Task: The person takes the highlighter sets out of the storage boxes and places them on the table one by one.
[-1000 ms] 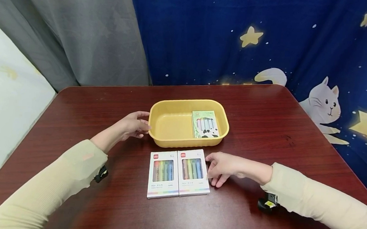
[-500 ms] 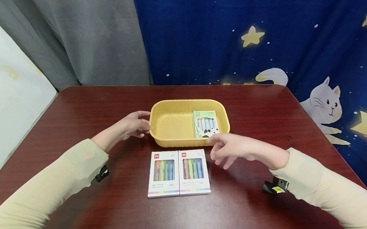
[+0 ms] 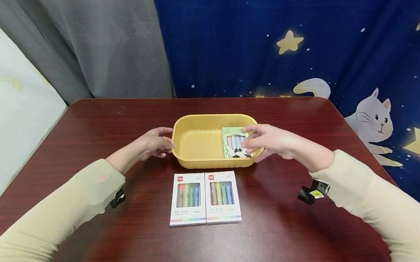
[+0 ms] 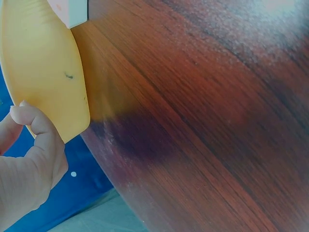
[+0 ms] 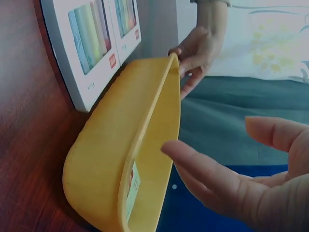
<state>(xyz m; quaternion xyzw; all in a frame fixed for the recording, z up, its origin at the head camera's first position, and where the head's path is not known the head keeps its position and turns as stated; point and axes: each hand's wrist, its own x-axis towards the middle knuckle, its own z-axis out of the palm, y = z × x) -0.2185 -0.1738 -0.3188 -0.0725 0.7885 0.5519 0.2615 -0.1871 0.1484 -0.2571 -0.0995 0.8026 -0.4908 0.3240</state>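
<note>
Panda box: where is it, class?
In the head view, the panda box lies inside the right end of the yellow tray, partly hidden by the right hand.

The right grip [image 3: 273, 142] has moved from beside a white box [image 3: 222, 197] to above the green box [image 3: 232, 142]

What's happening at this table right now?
A person is handling a yellow tray on a dark red table. Their left hand pinches the tray's left rim, while their right hand is at the right end, fingers apart, over a green box with a panda on it that lies inside. I see nothing in the right hand's grip. A white box and a second white box lie side by side on the table, nearer the person.
</note>
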